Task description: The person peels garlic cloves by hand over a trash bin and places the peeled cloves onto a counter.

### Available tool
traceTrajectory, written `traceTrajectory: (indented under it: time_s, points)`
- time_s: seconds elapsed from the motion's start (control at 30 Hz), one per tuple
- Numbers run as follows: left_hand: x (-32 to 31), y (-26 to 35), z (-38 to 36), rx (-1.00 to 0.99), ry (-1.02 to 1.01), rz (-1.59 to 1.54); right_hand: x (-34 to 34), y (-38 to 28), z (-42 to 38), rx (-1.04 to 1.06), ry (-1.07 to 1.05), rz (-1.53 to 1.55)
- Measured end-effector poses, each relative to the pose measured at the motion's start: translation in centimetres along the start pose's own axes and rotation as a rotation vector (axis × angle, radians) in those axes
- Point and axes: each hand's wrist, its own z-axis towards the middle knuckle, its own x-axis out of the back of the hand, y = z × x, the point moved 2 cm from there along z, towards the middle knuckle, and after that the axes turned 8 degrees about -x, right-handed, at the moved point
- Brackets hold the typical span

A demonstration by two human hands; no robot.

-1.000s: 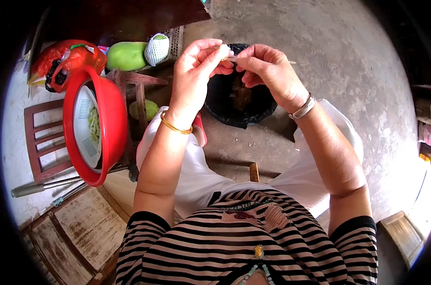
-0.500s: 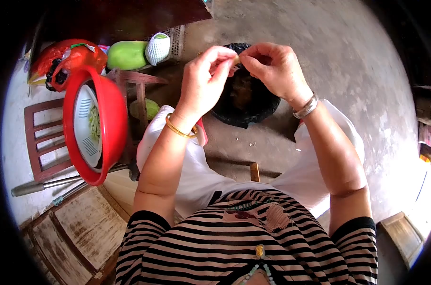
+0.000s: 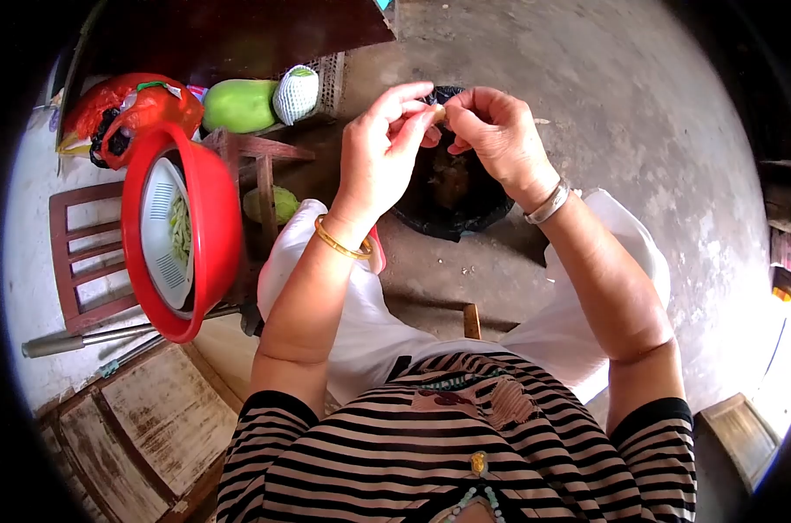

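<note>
My left hand pinches a small pale piece whose kind I cannot make out. On the piece's other side, the thumb and forefinger of my right hand are pressed together at it. Both hands are above a bin lined with a black bag, where some brownish scraps show inside. To the left, a red basin is tilted toward the camera, and a white strainer in it holds light green pieces.
Behind the basin lie a red plastic bag, a green melon-like fruit and one in white foam netting. A wooden chair is at the left. Small bits lie on the concrete floor.
My right hand has turned a little and its fingertips are closer together at the pale piece. The view has shifted slightly, so the basin and fruit appear further right.
</note>
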Motion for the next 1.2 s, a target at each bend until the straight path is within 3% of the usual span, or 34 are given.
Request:
traceTrajectory:
  time_s: [0.33,0.7,0.9,1.1,1.2]
  points:
    - [0.7,0.2,0.2,-0.047,-0.087,0.067,0.1,-0.1,-0.4,-0.164,-0.162,0.235]
    - [0.1,-0.5,0.2,0.134,-0.089,-0.41,0.2,0.6,0.0,-0.216,-0.217,0.345]
    - [0.1,-0.2,0.4,0.081,-0.052,-0.225,0.4,-0.2,-0.5,-0.118,-0.125,0.225]
    - [0.6,0.0,0.5,-0.021,-0.037,-0.001,0.3,-0.5,-0.5,0.146,-0.018,-0.131]
    - [0.9,-0.4,0.5,0.07,-0.07,-0.118,0.2,-0.7,-0.7,0.186,-0.024,-0.196]
